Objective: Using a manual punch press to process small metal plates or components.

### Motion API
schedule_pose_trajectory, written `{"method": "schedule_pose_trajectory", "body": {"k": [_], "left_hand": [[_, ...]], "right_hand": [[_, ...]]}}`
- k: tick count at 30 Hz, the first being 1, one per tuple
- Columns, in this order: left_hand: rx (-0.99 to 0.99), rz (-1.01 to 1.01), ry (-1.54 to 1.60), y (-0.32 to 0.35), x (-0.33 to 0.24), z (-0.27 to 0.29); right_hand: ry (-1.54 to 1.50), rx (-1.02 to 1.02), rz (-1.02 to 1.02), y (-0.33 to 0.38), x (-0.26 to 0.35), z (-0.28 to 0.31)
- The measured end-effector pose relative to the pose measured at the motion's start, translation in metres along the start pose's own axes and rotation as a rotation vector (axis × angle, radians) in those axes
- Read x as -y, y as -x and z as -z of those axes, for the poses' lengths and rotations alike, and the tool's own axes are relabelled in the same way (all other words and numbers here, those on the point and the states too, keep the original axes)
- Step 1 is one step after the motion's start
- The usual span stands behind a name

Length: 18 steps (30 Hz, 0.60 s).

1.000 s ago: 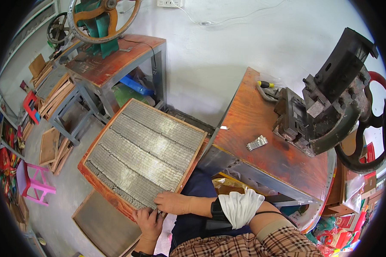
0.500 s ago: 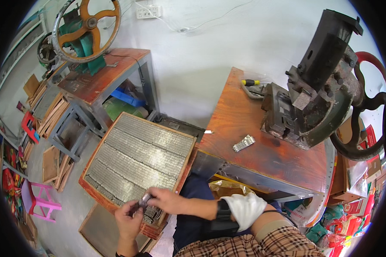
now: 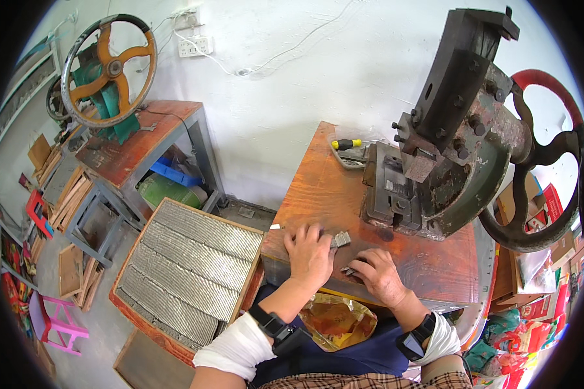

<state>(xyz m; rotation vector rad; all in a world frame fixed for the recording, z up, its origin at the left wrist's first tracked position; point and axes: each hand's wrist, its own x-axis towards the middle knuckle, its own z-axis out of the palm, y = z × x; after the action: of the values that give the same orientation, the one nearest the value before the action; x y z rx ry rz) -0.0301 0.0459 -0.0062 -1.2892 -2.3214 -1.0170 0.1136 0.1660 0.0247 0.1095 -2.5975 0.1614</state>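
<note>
Both of my hands are low over the red-brown wooden tabletop (image 3: 318, 175). My left hand (image 3: 309, 254) has its fingers apart and bent down toward the wood, beside a small block of silvery metal pieces (image 3: 340, 240). I cannot tell whether it touches that block. My right hand (image 3: 377, 275) is closed in a pinch on small metal pieces (image 3: 349, 271), just above the table's front part. To the left is a wooden tray (image 3: 143, 306) with rows of similar small metal pieces (image 3: 188, 266).
A dark hand press (image 3: 428, 155) with a large wheel (image 3: 532, 162) stands on the table's right side. Behind my hands is a clear plastic box (image 3: 350, 162) holding a yellow-black screwdriver (image 3: 347, 144). An open yellow bag (image 3: 337, 321) hangs below the front edge.
My hands have moved right, from the tray's near corner, where they held a metal stack, to the tabletop. The view has turned slightly right. The block on the table appears unmoved.
</note>
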Motion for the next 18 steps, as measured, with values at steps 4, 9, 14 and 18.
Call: {"method": "schedule_pose_trajectory", "body": {"k": [4, 9, 14, 18], "left_hand": [[0.219, 0.017, 0.271, -0.015, 0.001, -0.005], [0.239, -0.031, 0.37, -0.02, 0.007, -0.007], [0.344, -0.131, 0.492, -0.017, 0.004, 0.012], [0.304, -0.121, 0.432, -0.005, 0.011, 0.007]], "right_hand": [[-0.269, 0.06, -0.071, 0.004, -0.017, -0.009], [-0.289, -0.034, -0.175, -0.021, -0.009, -0.01], [-0.181, 0.042, -0.187, -0.024, -0.022, -0.004], [-0.187, 0.072, -0.153, -0.019, -0.026, 0.005]]}}
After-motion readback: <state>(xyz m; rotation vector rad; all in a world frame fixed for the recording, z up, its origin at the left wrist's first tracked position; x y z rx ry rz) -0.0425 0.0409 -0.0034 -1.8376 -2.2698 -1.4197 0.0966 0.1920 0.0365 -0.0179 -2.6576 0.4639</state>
